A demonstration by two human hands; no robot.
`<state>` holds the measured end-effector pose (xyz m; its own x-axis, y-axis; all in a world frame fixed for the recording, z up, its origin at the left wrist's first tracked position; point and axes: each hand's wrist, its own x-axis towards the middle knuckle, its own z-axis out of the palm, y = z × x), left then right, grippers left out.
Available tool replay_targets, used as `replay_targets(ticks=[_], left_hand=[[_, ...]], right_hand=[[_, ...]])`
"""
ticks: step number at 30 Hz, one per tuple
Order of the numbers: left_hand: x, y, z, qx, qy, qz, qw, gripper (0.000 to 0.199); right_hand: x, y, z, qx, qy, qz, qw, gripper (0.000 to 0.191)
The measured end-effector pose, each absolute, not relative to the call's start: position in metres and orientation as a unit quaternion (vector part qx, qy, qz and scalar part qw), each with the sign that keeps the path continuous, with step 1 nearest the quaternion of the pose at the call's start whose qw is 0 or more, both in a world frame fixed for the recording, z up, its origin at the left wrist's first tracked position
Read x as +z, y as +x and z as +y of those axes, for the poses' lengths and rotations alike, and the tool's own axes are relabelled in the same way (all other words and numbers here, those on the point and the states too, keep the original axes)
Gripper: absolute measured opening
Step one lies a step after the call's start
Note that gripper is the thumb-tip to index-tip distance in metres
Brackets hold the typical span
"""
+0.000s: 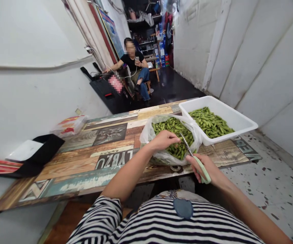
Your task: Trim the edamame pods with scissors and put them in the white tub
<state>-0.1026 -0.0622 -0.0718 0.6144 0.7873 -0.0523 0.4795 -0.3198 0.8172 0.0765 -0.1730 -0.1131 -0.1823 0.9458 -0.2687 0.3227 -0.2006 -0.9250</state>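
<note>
My right hand (204, 168) is wrapped round the pale green handles of a pair of scissors (200, 166), whose blades point up and left over the pods. My left hand (166, 139) is above the open plastic bag (148, 133), its thumb and fingers pinched near the blade tips. Whatever it pinches is too small to make out. Green bean pods (170, 125) fill the bag. To the right, touching the bag, a white plastic tub (240, 121) holds more green pods (211, 122).
The wood-patterned table (116, 142) slants across the view. At its left lie a black holder (48, 149) and a red-and-white plastic package (69, 125). Beyond the table, a seated person (133, 61) holds a phone beside a black table. White walls stand on both sides.
</note>
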Motion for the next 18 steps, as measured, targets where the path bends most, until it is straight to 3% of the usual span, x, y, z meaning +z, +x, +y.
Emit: replay_targets(ticks=[7, 18], left_hand=[[-0.075, -0.098, -0.064, 0.304, 0.583, 0.434, 0.616, 0.024], [-0.078, -0.085, -0.076, 0.4, 0.504, 0.444, 0.623, 0.024]], right_hand=[[-0.109, 0.068, -0.177, 0.66, -0.487, -0.439, 0.366, 0.049], [-0.107, 0.062, -0.173, 0.66, -0.479, -0.436, 0.38, 0.051]])
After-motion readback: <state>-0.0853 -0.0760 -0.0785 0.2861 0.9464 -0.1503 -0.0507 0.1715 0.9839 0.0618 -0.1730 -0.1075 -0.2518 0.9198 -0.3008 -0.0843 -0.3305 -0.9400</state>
